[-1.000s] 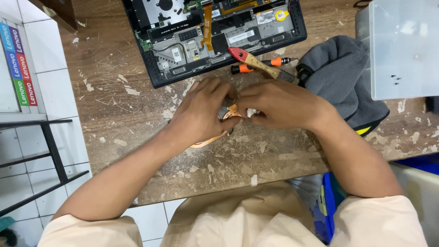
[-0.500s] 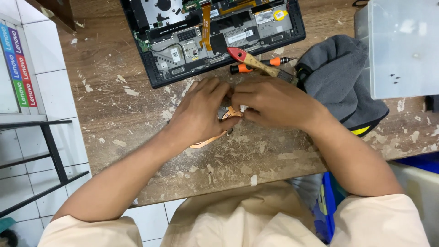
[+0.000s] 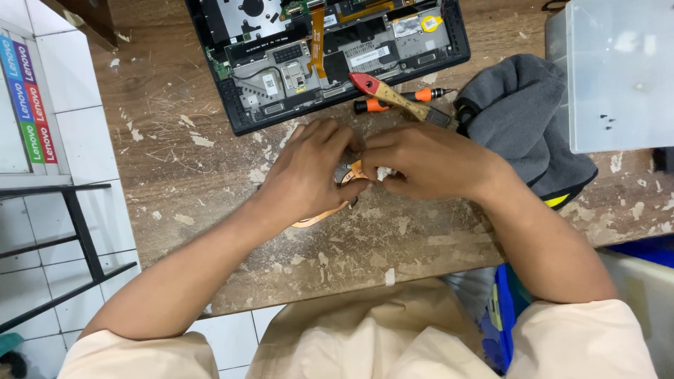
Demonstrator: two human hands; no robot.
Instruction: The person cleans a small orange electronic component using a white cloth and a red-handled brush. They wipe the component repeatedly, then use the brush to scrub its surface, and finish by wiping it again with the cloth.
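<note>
**A:** Copper strip [image 3: 324,216], that thin curved orange-brown piece. Where is it?

**B:** It lies in the middle of the frame, on the worn wooden table [image 3: 175,175]. One end pokes out below the left hand [image 3: 312,175]. The other end goes up between the two hands and is mostly hidden.

**A:** What is the left hand doing?

**B:** It is curled over the strip, fingers bent and pressed close together, holding the piece down and gripping it. The fingertips meet the other hand.

**A:** And the right hand [image 3: 428,163]?

**B:** Its fingers are pinched on a little white wad [image 3: 384,173], and they press it against the top end of the strip. I cannot tell what the wad is made of.

**A:** What is near the hands?

**B:** Just above them, at the top of the frame, is an open laptop [image 3: 330,56] with its inside parts showing. Just below the laptop lies a brush [image 3: 393,95] with a red and wooden handle. It crosses over a small screwdriver [image 3: 397,100] with an orange grip.

**A:** Anything on the right?

**B:** A grey cloth [image 3: 523,119] sits in a heap at the upper right, next to the right hand. A clear plastic box [image 3: 618,77] is beside the cloth, in the upper right corner.
</note>
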